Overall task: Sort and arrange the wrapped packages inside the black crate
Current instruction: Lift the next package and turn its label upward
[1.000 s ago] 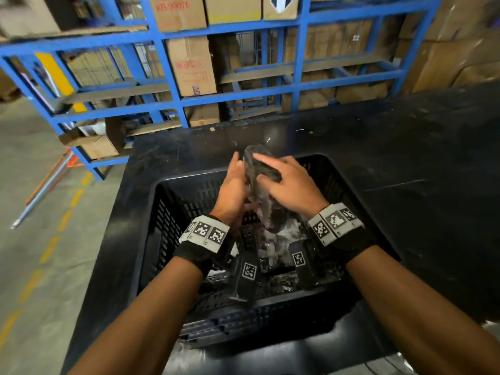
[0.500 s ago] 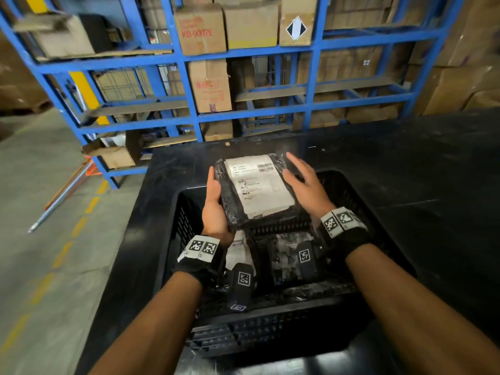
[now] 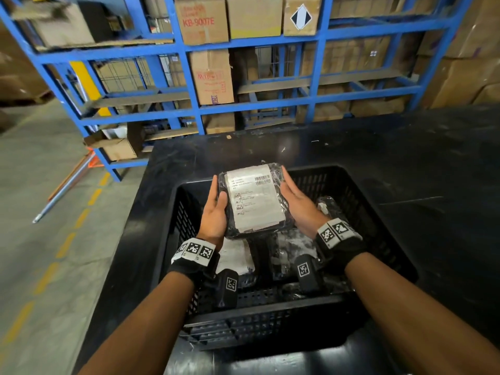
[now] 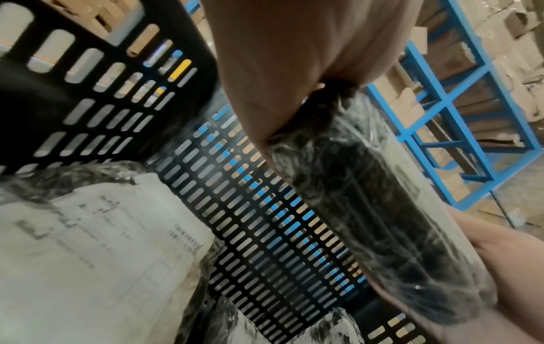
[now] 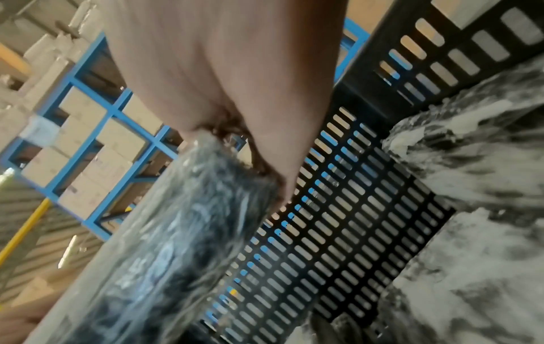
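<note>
Left hand [image 3: 215, 217]: fingers straight along the left edge of the flat, black, clear-film-wrapped package with a white printed shipping label [image 3: 254, 201], thumb laid over its near-left corner. Right hand [image 3: 299, 207]: fingers extended along the right edge, palm against the side. Neither hand curls tightly; the package is clamped between two flat palms. The left wrist view shows the edge of the package [image 4: 368, 209] seated in the crook between thumb and palm; the right wrist view shows the same seating on the opposite edge [image 5: 176, 232].

Judgement: the two-sided palm hold keeps the label face up and unobstructed, probably so it can be read before a slot is chosen. It also spares the slippery film from a pinch grip.

Package position: held in the air over the far half of the black perforated plastic crate [image 3: 359, 201], label up, touching nothing else.

Below it, other film-wrapped packages lie on the crate floor: one with a white label [image 3: 235, 255] under the left wrist, a dark mottled one [image 3: 295, 244] beside it, another [image 3: 328, 204] against the right wall. The crate sits on a black tabletop [image 3: 405, 171]; blue steel racking with cardboard cartons [image 3: 213, 77] stands behind.

Change against earlier frames: a second ago the package stood on edge between the hands, label unseen. Half a second ago it was already turned label-up. Since then it has kept that attitude, and the right hand has closed in from a loose touch at the far corner to full contact along the edge.
</note>
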